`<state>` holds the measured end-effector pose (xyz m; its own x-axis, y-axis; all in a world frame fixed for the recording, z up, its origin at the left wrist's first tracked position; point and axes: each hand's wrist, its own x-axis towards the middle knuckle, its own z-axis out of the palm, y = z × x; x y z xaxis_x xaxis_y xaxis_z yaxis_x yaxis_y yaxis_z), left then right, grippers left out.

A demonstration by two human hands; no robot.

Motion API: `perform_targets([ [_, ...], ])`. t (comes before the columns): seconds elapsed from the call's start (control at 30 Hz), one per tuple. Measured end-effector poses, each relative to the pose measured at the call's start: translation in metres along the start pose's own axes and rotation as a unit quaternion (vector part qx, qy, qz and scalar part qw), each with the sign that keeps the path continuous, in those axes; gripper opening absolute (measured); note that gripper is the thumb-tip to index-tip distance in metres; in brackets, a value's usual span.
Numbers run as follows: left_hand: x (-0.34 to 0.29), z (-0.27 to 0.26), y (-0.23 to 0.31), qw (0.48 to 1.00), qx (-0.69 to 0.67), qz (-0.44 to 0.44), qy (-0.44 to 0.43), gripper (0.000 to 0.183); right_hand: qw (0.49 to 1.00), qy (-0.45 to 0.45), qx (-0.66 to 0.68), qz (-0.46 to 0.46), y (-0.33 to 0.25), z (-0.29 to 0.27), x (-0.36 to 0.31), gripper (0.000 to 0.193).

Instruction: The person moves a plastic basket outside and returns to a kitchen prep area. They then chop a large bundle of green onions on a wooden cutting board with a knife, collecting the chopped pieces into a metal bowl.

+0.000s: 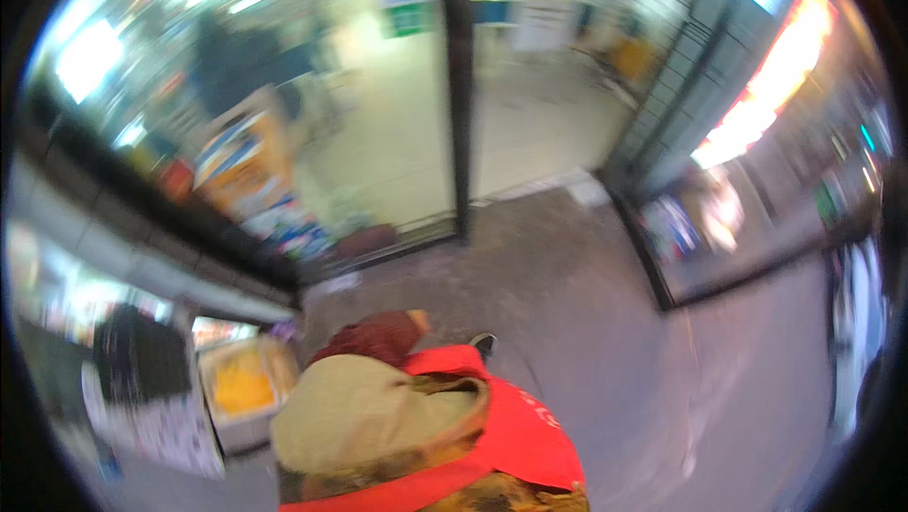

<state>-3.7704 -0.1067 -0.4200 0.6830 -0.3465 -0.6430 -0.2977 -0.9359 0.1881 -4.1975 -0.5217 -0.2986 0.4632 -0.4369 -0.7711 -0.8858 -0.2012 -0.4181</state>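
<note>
My left hand (418,320) shows small and blurred at the end of a dark maroon sleeve (374,338). It hangs over the grey floor, beyond the tan cloth of my clothing (350,408). Its fingers are too smeared to read, and I see nothing in it. A bright red garment (530,436) with pale markings covers part of a brown mottled jacket (511,496). Past the red cloth, the tip of a dark shoe (484,345) pokes out. My right hand is out of view.
Ahead, a dark-framed doorway (461,115) opens onto a pale tiled floor (549,129). A glass door panel (757,219) stands at right. Behind the left glass sits an orange, white and blue carton (248,167). A box with yellow contents (243,384) stands at lower left, beside a black object (140,356).
</note>
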Motion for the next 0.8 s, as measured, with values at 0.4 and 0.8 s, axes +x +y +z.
perform_targets([
  [0.4, -0.021, -0.021, 0.005, 0.847, -0.375, -0.322, 0.195, 0.032, 0.921, -0.166, -0.263, -0.234, -0.409, -0.039, 0.201, 0.027],
  [0.8, 0.028, -0.061, 0.095, 0.852, -0.379, -0.359, 0.048, 0.03, 0.829, -0.258, -0.403, -0.288, -0.558, -0.105, 0.326, 0.025],
])
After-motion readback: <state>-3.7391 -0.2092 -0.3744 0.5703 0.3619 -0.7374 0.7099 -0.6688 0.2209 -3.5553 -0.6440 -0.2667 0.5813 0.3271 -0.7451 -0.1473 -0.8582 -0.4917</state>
